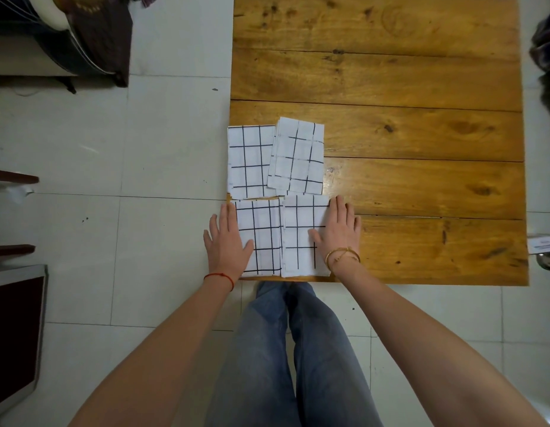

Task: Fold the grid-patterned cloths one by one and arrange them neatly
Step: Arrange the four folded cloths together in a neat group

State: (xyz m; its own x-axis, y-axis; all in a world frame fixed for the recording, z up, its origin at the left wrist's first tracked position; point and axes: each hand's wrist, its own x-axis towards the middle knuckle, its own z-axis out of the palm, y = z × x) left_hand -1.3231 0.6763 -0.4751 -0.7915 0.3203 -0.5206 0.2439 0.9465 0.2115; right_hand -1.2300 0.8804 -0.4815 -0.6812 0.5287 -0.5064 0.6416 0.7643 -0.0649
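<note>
Wooden plank desk (421,72) is the biggest thing here & the landmark; all the cloth work sits at its near-left corner, w/ tiled floor (160,149) to the left of the desk and the person's jeans (286,349) just off its near edge. Four folded grid-patterned cloths lie in a two-by-two block on that corner. At the desk's left edge, away from the person: far-left cloth (250,161), lying square. Beside it, further in on the desk, far-right cloth (298,157) sits skewed, its layers fanned and its left edge overlapping the neighbour; prob the one needing a tidy next. Along the desk's near edge: near-left cloth (261,238) and near-right cloth (301,235), side by side, edges touching, long axes running away from the person. Left hand (226,241) lies flat at the desk's left edge, fingers (230,214) straight & together, thumb resting on the near-left cloth. Right hand (340,232) lies flat on the near-right cloth's outer edge, fingers straight, slightly spread, thumb on the fabric. Both hands bracket the near pair from outside, gripping nothing. Skewed cloth lies straight ahead of the right hand's fingertips, so that hand is nearer for squaring it.
</note>
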